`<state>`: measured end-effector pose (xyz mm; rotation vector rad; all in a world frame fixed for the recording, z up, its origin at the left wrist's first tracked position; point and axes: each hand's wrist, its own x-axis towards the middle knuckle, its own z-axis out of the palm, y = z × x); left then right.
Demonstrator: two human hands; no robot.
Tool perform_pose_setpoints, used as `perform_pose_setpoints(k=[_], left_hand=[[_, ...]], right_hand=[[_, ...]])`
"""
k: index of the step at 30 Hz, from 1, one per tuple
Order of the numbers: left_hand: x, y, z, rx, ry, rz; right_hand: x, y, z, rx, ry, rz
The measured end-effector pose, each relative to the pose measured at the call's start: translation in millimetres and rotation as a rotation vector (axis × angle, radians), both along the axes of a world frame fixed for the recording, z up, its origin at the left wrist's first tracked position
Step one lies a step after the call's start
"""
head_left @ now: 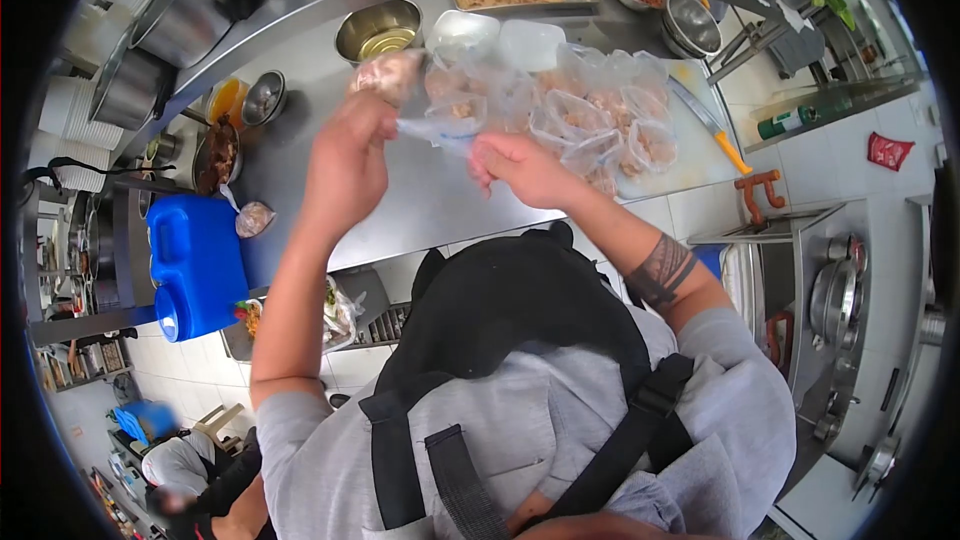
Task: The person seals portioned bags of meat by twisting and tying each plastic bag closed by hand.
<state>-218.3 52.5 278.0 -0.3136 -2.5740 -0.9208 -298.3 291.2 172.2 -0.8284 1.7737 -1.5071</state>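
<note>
My left hand (pixel 352 145) is closed, pinching one end of a clear plastic strip or bag edge (pixel 435 131) above the steel table. The other end is pinched by my right hand (pixel 515 168), so the plastic is stretched between them. Just beyond my left hand is a clear bag of pale pink meat (pixel 388 75); whether it joins the stretched plastic, I cannot tell. To the right of my right hand, several open clear bags with portions of meat (pixel 580 118) stand crowded together on a white cutting board (pixel 690 168).
A knife with an orange handle (pixel 712 126) lies along the board's right side. Behind the bags are a round metal tin (pixel 380 30) and white plastic containers (pixel 465 33). On the left stand a blue jerrycan (pixel 200 265) and a small tied bag (pixel 255 219). Another person (pixel 185 470) is at lower left.
</note>
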Motion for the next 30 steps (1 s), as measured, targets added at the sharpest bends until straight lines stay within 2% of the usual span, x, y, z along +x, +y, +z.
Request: perform_pose_setpoints(k=[1,2,3,4,6,8,9,10,12,13,14,16,20,22,23,24,25,26,27,28,29,30], left_hand=[[8,4,21,-0.142,0.129,-0.147],[13,12,34,-0.169,0.186,-0.268],[17,22,42,-0.196,0.244,-0.391],[23,33,45,-0.198,0.244,-0.392],[32,51,48,-0.263,0.095,-0.616],[30,55,33,-0.233,0.095,-0.576],[28,55,23,-0.208,0.088,-0.535],[25,54,14,-0.208,0.088,-0.533],[20,44,-6,-0.199,0.058,-0.314],[19,40,-16,-0.196,0.05,-0.308],[17,36,-25,-0.227,0.053,-0.27],[18,28,-41,-0.261,0.051,-0.229],[19,13,-70,-0.256,-0.007,-0.181],[16,5,-81,-0.262,-0.011,-0.159],[10,2,-80,-0.237,-0.127,-0.145],[7,2,-75,-0.211,-0.241,-0.13],[7,2,-67,-0.208,-0.244,-0.114],[5,6,-45,-0.272,-0.005,-0.176],[1,9,-22,-0.338,0.238,-0.242],[5,14,0,-0.343,0.24,-0.239],[17,21,21,-0.358,0.246,-0.447],[26,28,30,-0.367,0.249,-0.655]], right_hand=[[-1,-4,-9,-0.233,-0.214,0.098],[2,-6,-15,-0.467,-0.435,0.192],[-2,-8,-14,-0.47,-0.442,0.19],[-15,-10,-10,-0.362,0.004,0.179],[-22,-8,4,-0.236,0.454,0.16],[-19,1,22,-0.241,-0.542,0.195],[-10,5,33,-0.141,-0.405,0.133],[-5,7,26,-0.14,-0.405,0.134],[6,7,10,-0.419,-0.951,0.366],[12,3,8,-0.331,-1.008,0.291],[13,2,6,-0.325,-1.016,0.296],[12,0,1,-0.124,-0.84,0.24],[17,1,-6,-0.045,-0.765,0.218],[18,-3,-11,0.043,-0.555,0.188],[22,-8,-11,0.048,-0.559,0.202],[29,-13,-9,-0.049,-0.551,0.15],[34,-17,-8,-0.148,-0.542,0.097],[37,-21,-7,-0.147,-0.542,0.11],[39,-24,-6,-0.39,-0.683,0.254],[38,-26,-5,-0.636,-0.821,0.394],[29,-25,-5,-0.68,-0.894,0.528],[10,-23,-2,-0.68,-0.897,0.526]])
